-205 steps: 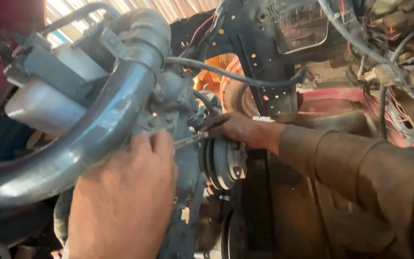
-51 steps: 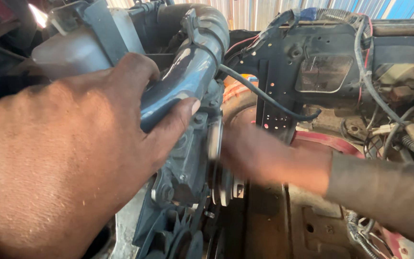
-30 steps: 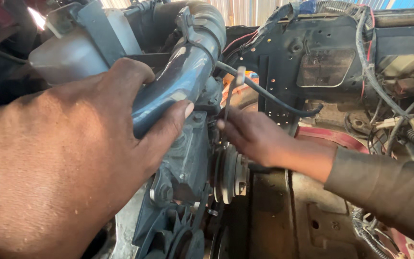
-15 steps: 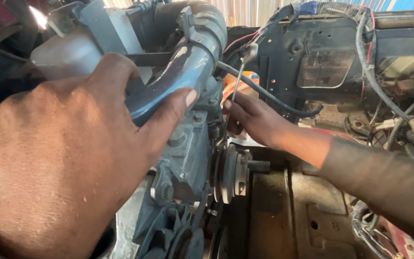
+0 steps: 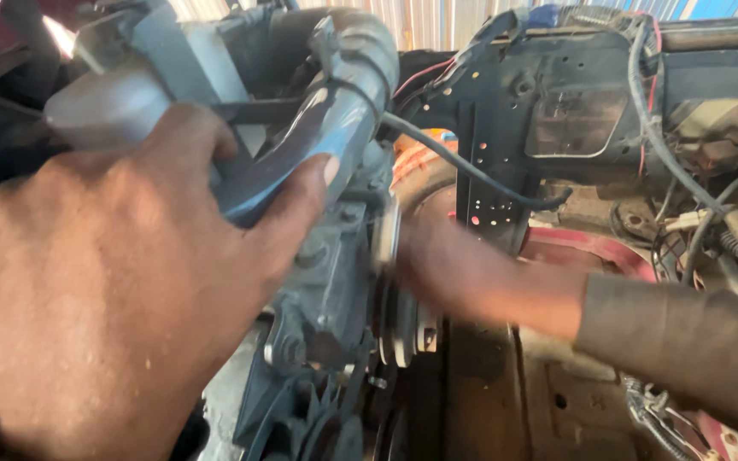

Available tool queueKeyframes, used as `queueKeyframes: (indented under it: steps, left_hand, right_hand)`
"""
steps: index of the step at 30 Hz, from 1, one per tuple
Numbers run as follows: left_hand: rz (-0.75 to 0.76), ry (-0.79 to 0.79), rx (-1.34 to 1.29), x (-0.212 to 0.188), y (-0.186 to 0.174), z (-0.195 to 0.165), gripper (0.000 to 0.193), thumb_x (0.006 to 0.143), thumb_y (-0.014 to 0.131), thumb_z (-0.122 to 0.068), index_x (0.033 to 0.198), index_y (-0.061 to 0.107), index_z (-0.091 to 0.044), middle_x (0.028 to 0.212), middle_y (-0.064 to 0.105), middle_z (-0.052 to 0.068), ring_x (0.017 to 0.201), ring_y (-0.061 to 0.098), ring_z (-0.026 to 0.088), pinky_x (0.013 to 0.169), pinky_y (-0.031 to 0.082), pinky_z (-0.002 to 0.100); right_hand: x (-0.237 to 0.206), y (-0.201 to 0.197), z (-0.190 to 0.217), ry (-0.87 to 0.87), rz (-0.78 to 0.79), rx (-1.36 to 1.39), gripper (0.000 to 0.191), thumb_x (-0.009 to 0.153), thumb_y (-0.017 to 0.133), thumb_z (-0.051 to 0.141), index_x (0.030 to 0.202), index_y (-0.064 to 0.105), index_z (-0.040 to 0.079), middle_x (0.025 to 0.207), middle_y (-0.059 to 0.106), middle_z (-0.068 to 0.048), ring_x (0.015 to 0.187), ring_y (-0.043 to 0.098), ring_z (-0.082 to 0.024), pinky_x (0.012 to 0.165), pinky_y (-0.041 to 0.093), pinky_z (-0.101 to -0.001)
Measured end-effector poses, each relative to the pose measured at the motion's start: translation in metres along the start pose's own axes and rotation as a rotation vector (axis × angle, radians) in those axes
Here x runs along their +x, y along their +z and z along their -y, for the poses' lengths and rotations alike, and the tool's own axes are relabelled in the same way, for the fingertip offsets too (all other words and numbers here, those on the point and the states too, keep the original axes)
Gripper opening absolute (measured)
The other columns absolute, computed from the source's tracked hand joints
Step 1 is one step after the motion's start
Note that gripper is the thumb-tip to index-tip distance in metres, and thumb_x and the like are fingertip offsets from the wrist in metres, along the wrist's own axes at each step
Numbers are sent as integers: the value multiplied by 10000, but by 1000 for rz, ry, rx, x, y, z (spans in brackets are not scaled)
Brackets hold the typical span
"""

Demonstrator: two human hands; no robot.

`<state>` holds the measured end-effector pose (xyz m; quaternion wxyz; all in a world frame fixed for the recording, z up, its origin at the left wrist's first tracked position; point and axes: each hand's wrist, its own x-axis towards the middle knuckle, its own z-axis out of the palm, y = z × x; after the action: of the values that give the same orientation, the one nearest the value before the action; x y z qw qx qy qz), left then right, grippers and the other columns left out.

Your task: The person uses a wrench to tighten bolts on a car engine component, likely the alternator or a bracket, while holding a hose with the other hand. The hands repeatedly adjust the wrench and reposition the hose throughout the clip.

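Note:
My left hand [image 5: 121,299] fills the near left and is wrapped around a thick grey hose [image 5: 348,94] that curves over the top of an engine [image 5: 326,282]; my thumb presses on the hose's side. My right hand [image 5: 463,269] is blurred and reaches in from the right, in a brown sleeve [image 5: 685,333], to the engine's side just above a metal pulley [image 5: 403,329]. Its fingers are smeared, so I cannot tell whether they hold anything.
A black cable [image 5: 471,175] runs from the engine top to a black perforated bracket panel [image 5: 557,111]. A pale tank [image 5: 104,98] sits behind my left hand. Loose wires [image 5: 694,213] hang at the right, and fan blades [image 5: 301,418] show at the bottom.
My right hand has dropped from the cable area down toward the pulley and is now blurred; the thin tool seen in it before is no longer visible. My left hand keeps its grip on the hose.

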<state>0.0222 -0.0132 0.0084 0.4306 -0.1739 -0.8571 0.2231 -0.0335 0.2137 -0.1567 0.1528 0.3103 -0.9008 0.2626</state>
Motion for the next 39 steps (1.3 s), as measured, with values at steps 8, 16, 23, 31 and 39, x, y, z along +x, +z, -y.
queueKeyframes:
  steps: [8,16,23,31,39]
  left_hand:
    - [38,-77,2,3,-10,-6,547,901,629,-721,885,761,-190,505,636,7,442,658,202,426,507,327]
    - [54,-105,-70,1,-7,-5,558,871,651,-733,872,758,-185,483,612,3,398,621,203,404,480,338]
    - [181,-125,-69,4,-6,-5,599,884,620,-738,930,755,-156,471,615,-5,386,622,164,393,479,312]
    - [150,-135,-125,3,-4,-4,603,863,644,-737,908,758,-146,508,642,2,403,627,178,386,476,327]
    - [67,-100,-156,2,-3,-2,586,864,671,-712,894,771,-136,507,641,11,382,603,183,367,458,330]
  right_hand:
    - [-38,24,13,-450,-45,-218,277,831,701,190,1025,576,36,948,595,-123,908,615,-346,786,513,-462]
    - [-16,1,4,257,-45,160,208,1044,571,269,1093,566,68,762,615,-175,750,637,-360,681,488,-462]
    - [12,7,-21,462,-141,623,366,1049,482,320,1296,593,73,714,563,-92,653,539,-170,611,493,-392]
    - [18,9,-27,349,-181,689,389,1065,473,311,1335,576,50,865,651,-55,760,617,-124,703,562,-346]
    - [5,6,-2,181,-218,358,290,1063,479,253,1251,520,35,928,664,-181,873,680,-367,743,514,-444]
